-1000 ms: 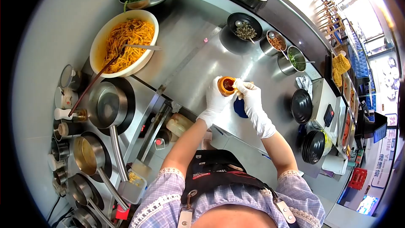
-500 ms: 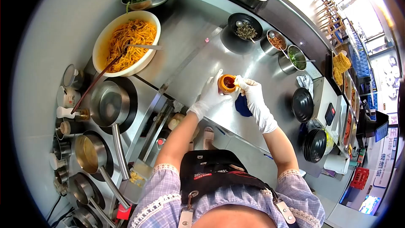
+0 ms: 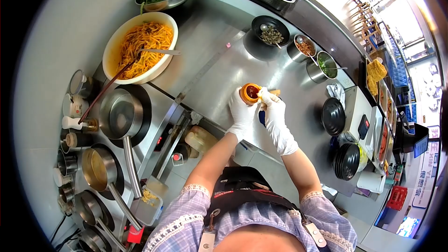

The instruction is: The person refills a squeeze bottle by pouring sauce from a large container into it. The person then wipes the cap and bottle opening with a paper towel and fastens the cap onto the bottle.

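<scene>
The left hand (image 3: 240, 112), in a white glove, has its fingers clamped around the side of a jar (image 3: 249, 94). The jar is held over the desk (image 3: 210, 70), near the front edge, with its open mouth facing up and dark red stuff inside. The right hand (image 3: 273, 105), gloved too, is right at the rim of the jar, its fingers closed on a yellow piece (image 3: 275, 92) that juts out past them; what this piece is, I cannot tell. A dark blue thing (image 3: 262, 117) lies on the desk just beside the right hand, partly hidden by it.

At the far left of the desk stands a white bowl (image 3: 164, 67) of orange shreds, with a spoon handle (image 3: 163, 52) resting across it. Behind it is a steel bowl (image 3: 173, 2) of long greens. At the back right, well apart from the jar, are a black bowl (image 3: 269, 20) and two steel pots (image 3: 296, 55), one of them holding chopped greens. An empty black dish (image 3: 333, 116) sits farther right. Pans (image 3: 117, 116) stand to the left.
</scene>
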`<state>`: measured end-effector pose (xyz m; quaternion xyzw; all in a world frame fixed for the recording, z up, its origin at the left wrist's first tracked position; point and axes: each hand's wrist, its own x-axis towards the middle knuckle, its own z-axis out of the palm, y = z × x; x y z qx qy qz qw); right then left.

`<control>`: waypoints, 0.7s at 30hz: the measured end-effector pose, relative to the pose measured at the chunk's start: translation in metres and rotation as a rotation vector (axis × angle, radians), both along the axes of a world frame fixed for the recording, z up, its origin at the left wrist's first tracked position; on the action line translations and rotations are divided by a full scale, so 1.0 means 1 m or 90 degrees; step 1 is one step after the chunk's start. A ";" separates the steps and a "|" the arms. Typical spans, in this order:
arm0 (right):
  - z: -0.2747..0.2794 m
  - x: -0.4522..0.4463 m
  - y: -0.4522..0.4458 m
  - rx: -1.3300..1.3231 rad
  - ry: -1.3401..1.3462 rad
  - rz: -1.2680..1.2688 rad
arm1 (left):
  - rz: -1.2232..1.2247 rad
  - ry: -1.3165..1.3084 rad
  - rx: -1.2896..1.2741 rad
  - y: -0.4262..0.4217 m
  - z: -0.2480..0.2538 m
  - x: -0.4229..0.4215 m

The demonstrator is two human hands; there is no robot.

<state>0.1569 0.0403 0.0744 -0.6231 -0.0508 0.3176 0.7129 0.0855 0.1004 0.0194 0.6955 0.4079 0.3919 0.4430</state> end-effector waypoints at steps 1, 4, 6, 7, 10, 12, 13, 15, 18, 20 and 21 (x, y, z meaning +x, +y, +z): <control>0.003 0.000 0.001 0.000 0.000 0.000 | 0.020 0.024 0.005 -0.003 -0.002 0.001; 0.015 0.012 0.002 -0.015 0.003 0.035 | -0.026 0.063 0.075 0.005 -0.008 -0.008; 0.019 0.023 0.000 -0.063 -0.032 0.117 | -0.095 0.082 0.140 0.021 -0.007 -0.023; 0.016 0.029 0.000 -0.068 -0.030 0.136 | -0.204 0.102 0.120 0.034 0.004 -0.029; 0.014 0.036 0.004 -0.076 -0.041 0.172 | -0.318 0.098 0.141 0.055 0.004 -0.026; 0.016 0.035 0.004 -0.076 -0.054 0.162 | -0.349 0.032 0.066 0.055 -0.001 -0.019; 0.017 0.033 0.004 -0.077 -0.066 0.152 | -0.350 0.031 0.067 0.053 -0.004 -0.015; 0.015 0.027 0.005 -0.070 -0.049 0.117 | -0.320 -0.001 0.029 0.045 -0.012 -0.012; 0.012 0.020 0.000 -0.051 -0.029 0.078 | -0.240 0.009 0.043 0.035 -0.007 -0.010; 0.012 0.016 -0.001 -0.044 -0.004 0.055 | -0.204 -0.011 0.045 0.029 -0.002 -0.008; 0.011 0.014 -0.001 -0.044 -0.001 0.044 | -0.168 -0.031 0.047 0.027 0.001 -0.006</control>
